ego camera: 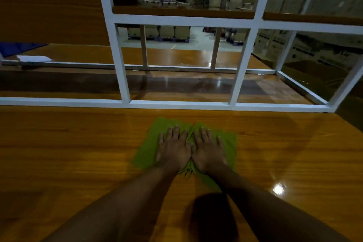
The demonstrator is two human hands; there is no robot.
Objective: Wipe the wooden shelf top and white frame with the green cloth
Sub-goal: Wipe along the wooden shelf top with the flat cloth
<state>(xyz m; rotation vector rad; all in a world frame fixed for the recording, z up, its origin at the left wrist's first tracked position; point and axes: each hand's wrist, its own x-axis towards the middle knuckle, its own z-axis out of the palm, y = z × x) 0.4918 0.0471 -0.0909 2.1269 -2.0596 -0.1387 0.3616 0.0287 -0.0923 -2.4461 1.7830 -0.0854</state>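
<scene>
Your left hand [173, 150] and right hand [209, 150] press flat, fingers straight, on the soft green cloth [146, 153] on the glossy wooden shelf top [68, 153], white frame [176, 104] at 12 o'clock; it probably slides and bunches easily, so hold it under the palms.

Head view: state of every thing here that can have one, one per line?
green cloth: spread on the shelf top, bunched in a ridge between the hands.
left hand: flat, fingers straight, pressing the cloth.
right hand: flat, fingers straight, pressing the cloth beside the left.
glossy wooden shelf top: shiny, with light glare at right.
white bar frame: upright beyond the cloth, untouched by either hand.
</scene>
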